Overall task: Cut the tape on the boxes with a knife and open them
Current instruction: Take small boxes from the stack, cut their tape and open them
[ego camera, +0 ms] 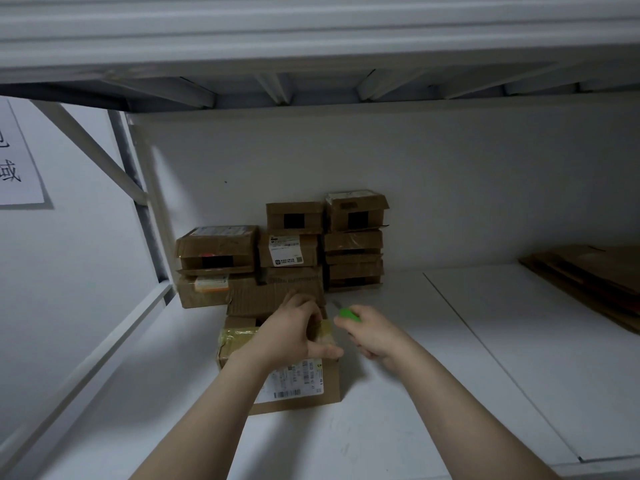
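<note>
A brown cardboard box [304, 386] with yellowish tape and a white shipping label lies on the white shelf in front of me. My left hand [291, 336] grips its far top edge, fingers curled over the back and thumb on the top. Just right of the box, my right hand [372, 336] holds a green-handled knife [348, 314], its short blade pointing away toward the stack. The blade is off the box.
Several taped cardboard boxes [287, 251] are stacked against the back wall right behind the near box. Flattened cardboard [588, 275] lies at the far right. A shelf upright [138, 202] stands at left and another shelf [311, 46] hangs low overhead.
</note>
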